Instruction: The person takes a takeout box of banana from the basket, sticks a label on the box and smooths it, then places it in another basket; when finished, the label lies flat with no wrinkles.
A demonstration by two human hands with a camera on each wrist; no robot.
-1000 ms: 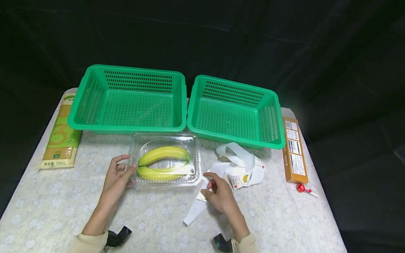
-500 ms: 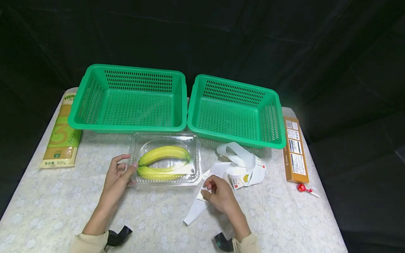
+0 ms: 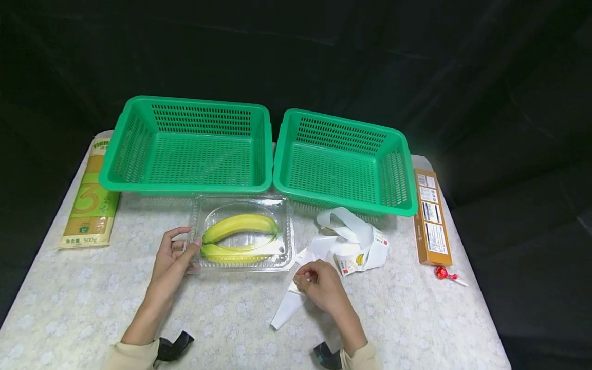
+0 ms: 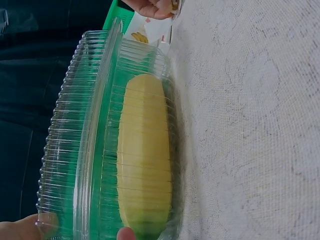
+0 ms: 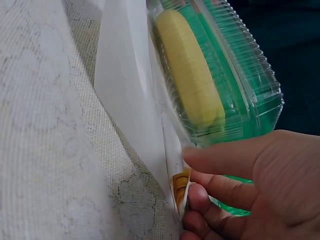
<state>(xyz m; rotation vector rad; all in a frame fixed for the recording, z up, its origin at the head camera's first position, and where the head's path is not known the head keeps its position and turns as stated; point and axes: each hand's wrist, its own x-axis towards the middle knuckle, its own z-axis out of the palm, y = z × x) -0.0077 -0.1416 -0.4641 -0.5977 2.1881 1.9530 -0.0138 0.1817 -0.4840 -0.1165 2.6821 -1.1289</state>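
Observation:
A clear plastic clamshell box (image 3: 288,234) with its lid down stands in front of the baskets. Two bananas (image 3: 240,226) lie inside it. My left hand (image 3: 170,262) holds the box's left side, thumb at its near left corner. To the box's right, a white strip of banana stickers (image 3: 285,311) runs out of a loose tangle. My right hand (image 3: 321,285) pinches this strip at a sticker (image 5: 180,187) with a yellow picture, between thumb and curled fingers. The sticker is bent and partly covered by the fingertips, so I cannot tell how far it is off its backing.
Two green baskets (image 3: 185,189) (image 3: 347,200) stand side by side at the back. A green and tan 500g packet (image 3: 88,210) lies at the left edge. On the right are an orange-brown box (image 3: 431,221) and a red lollipop (image 3: 441,273). The sticker tangle (image 3: 365,246) lies before the right basket.
My right hand's forefinger has curled in from the strip toward the thumb, and the strip's near end has shifted slightly. My left hand and the clamshell box have stayed still.

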